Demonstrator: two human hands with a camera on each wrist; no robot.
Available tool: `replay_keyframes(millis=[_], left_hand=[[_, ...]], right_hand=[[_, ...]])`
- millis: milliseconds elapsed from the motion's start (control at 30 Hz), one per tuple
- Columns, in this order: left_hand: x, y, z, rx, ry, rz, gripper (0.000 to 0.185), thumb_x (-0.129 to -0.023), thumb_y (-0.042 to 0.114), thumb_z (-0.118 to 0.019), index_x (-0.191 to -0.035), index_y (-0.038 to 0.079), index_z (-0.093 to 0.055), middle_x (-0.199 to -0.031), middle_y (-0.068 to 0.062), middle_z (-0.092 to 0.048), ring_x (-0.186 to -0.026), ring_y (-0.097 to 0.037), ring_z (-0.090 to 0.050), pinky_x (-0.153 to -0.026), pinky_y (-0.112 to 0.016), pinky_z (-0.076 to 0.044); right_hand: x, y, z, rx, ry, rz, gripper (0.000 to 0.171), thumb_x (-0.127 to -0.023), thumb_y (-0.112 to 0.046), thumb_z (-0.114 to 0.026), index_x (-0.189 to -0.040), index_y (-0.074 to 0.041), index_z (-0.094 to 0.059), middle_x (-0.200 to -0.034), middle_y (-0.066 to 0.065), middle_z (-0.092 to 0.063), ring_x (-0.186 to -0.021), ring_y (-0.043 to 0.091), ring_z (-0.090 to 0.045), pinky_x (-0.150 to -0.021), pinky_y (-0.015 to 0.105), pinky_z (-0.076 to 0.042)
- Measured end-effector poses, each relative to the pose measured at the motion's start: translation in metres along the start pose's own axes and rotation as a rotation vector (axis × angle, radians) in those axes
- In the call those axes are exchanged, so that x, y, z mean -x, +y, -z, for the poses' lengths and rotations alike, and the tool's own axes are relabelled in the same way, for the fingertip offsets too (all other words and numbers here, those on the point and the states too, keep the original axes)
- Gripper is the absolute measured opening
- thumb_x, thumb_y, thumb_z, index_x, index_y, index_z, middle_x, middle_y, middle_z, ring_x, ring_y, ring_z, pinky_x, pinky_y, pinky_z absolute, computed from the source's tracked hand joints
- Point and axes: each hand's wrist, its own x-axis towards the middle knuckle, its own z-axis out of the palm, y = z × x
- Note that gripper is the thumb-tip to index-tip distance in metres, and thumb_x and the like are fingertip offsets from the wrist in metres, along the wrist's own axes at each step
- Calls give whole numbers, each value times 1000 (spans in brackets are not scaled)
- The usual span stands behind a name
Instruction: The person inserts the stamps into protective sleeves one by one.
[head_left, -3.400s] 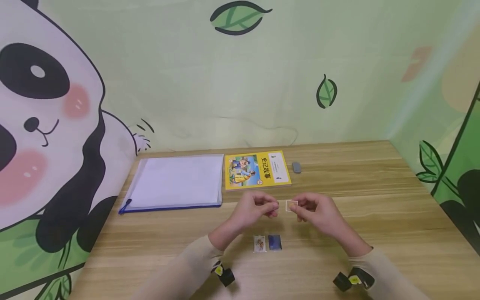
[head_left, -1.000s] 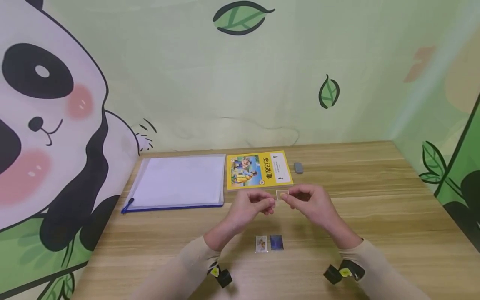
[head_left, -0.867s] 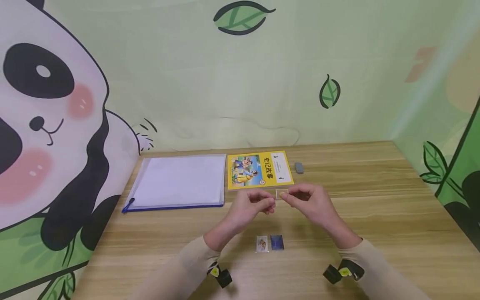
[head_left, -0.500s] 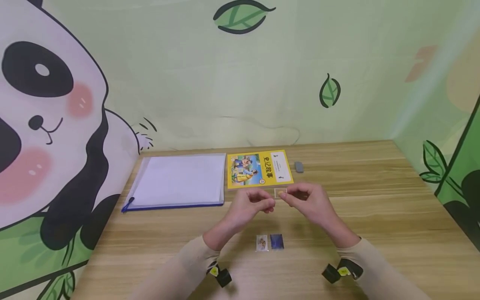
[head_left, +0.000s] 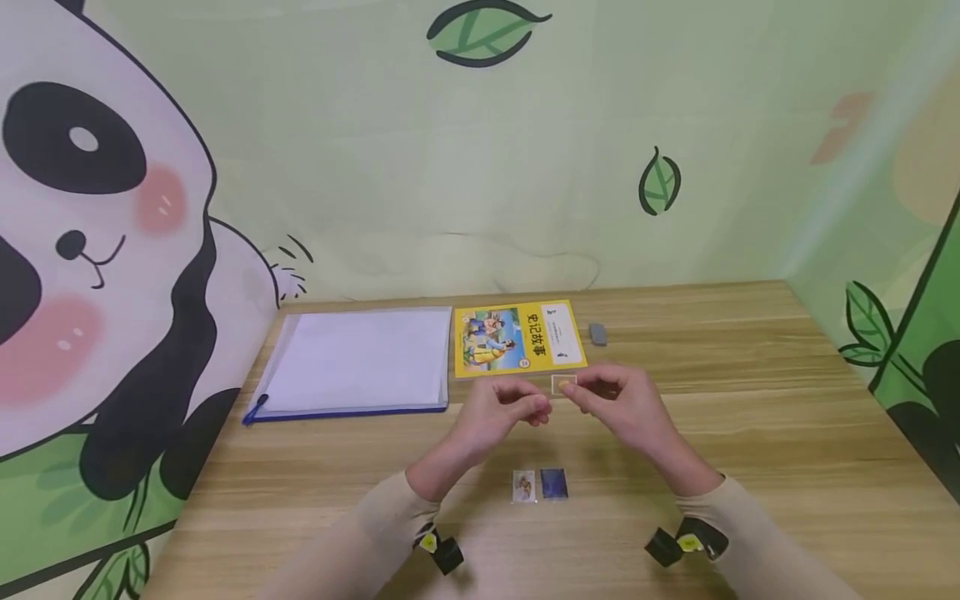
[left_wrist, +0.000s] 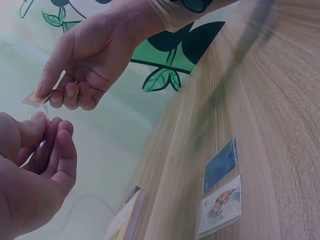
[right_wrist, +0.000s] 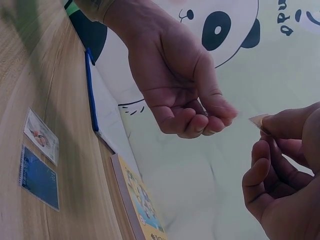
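In the head view my right hand point(head_left: 618, 400) pinches a small white-edged stamp point(head_left: 557, 381) between thumb and fingers, above the table. To its left, my left hand point(head_left: 498, 417) has thumb and fingertips together. A clear plastic sleeve point(left_wrist: 46, 109) shows as a faint glint at those fingertips in the left wrist view; most of it is hidden. The stamp's corner points toward the left fingertips. Below the hands, on the table, lie a pale pictured stamp point(head_left: 523, 486) in a clear sleeve and a dark blue stamp point(head_left: 554, 483), side by side.
A white zip folder point(head_left: 352, 362) with a blue edge lies at the back left of the wooden table point(head_left: 750, 375). Beside it are a yellow book point(head_left: 517, 337) and a small grey eraser-like block point(head_left: 597, 334). A printed wall cloth point(head_left: 360, 167) rises behind.
Since the earliest frame my right hand has moved left and slightly back with the stamp, closer to the left hand. Over the last half second both hands stay nearly still.
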Motion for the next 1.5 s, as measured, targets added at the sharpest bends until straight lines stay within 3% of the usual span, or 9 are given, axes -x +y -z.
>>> replay_keyframes(millis=[433, 933, 1333, 1500], left_hand=[[0, 1, -2, 10, 1, -18, 16, -90, 8, -69, -99, -4, -72, -89, -15, -74, -74, -14, -70, -75, -33, -62], [-1, 1, -2, 12, -9, -11, 15, -90, 7, -68, -99, -4, -72, -88, -16, -73, -72, -14, -69, -74, -32, -62], [-2, 0, -2, 9, -1, -2, 19, -88, 9, -72, -100, -6, -71, -87, -13, -74, -72, -13, -69, -73, -32, -62], [-2, 1, -2, -6, -1, -4, 19, -88, 10, -72, -99, -5, -71, -84, -10, -74, -72, -13, -68, -72, -30, -61]], right_hand=[[1, 2, -2, -17, 9, 50, 17, -89, -23, -73, -90, -6, -73, -77, 8, -66, -66, 13, -58, -57, 22, -52], [5, 7, -7, 68, 86, 182, 7, -88, -18, -74, -86, -11, -73, -81, 2, -70, -67, 11, -60, -58, 25, -55], [6, 4, -6, 80, 86, 147, 10, -88, -21, -74, -89, -11, -73, -85, 2, -71, -70, 12, -62, -60, 23, -55], [6, 4, -5, 49, 53, 144, 10, -89, -21, -73, -87, -12, -73, -77, 2, -67, -65, 14, -58, -56, 23, -52]])
